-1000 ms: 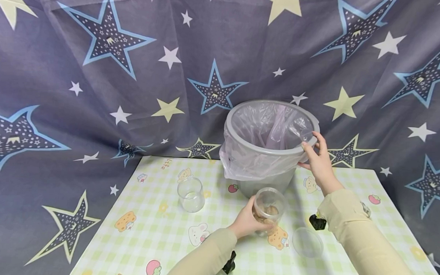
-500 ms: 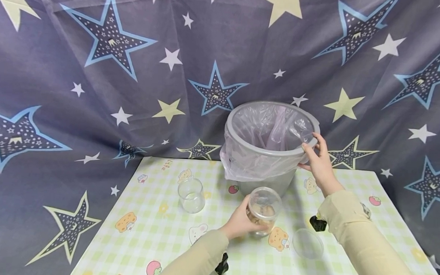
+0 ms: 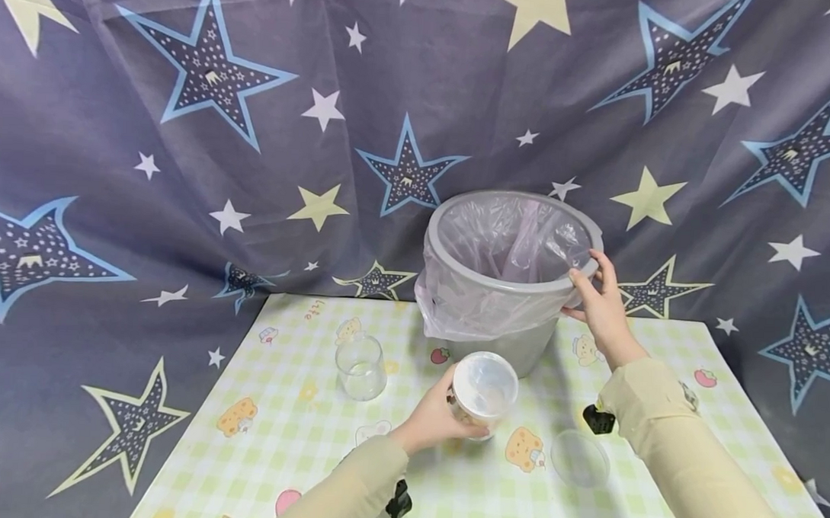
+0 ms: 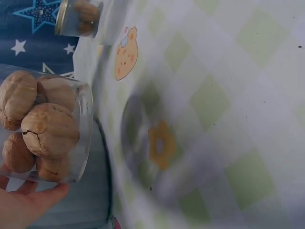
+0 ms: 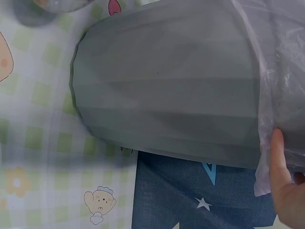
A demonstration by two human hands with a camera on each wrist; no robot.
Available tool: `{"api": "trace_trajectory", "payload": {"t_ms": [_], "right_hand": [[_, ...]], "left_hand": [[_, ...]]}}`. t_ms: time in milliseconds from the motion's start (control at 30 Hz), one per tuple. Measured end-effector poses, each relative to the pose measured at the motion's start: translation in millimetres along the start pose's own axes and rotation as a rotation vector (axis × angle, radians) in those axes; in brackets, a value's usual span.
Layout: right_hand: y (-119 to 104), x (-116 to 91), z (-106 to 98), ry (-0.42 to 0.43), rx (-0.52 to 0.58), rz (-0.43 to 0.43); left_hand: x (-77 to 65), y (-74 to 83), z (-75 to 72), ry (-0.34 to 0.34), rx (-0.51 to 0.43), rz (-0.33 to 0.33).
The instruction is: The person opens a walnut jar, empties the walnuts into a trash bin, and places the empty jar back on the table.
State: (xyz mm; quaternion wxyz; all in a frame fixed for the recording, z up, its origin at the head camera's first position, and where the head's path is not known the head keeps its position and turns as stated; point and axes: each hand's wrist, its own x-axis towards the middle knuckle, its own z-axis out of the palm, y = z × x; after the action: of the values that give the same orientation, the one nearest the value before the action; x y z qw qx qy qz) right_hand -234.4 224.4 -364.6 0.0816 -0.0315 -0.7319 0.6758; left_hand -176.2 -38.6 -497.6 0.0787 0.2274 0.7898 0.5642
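Observation:
My left hand (image 3: 433, 416) grips a clear jar (image 3: 484, 391) in front of the bin. In the left wrist view, several walnuts (image 4: 50, 130) show inside it, and its base is held off the table. The jar's top looks whitish in the head view; I cannot tell whether this is a lid or glare. My right hand (image 3: 605, 315) holds the right rim of a grey trash can (image 3: 508, 354), its fingers spread over the edge and the plastic bag (image 3: 471, 314). Folded outward, the bag lines the can.
A second clear jar (image 3: 361, 369) stands on the left of the table (image 3: 256, 474). At the right lies a clear round disc (image 3: 580, 457), like a lid. Behind the table hangs a star-patterned cloth (image 3: 240, 169).
My left hand has carried the jar of walnuts a little to the left, and its top now looks whiter. The right hand stays at the trash can's rim.

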Motion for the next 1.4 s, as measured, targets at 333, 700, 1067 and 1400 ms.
{"api": "trace_trajectory", "payload": {"t_ms": [333,700,1067,1400], "right_hand": [[-1,-1,0,-0.004,0.005,-0.012],[-4,-4,0,-0.008,0.028,0.025],[-6,-19,-5,0.031,-0.078,-0.007],[1,-58,7,0.098,-0.355,-0.268]], "left_hand": [[-9.7,3.5,-14.7,0.061,-0.063,0.004],[-21.4,3.6,-22.6,0.105,-0.025,0.0],[-27.8,5.2,-30.0,0.12,-0.024,0.007],[-31.9,3.2,-31.7,0.096,-0.009,-0.004]]}}
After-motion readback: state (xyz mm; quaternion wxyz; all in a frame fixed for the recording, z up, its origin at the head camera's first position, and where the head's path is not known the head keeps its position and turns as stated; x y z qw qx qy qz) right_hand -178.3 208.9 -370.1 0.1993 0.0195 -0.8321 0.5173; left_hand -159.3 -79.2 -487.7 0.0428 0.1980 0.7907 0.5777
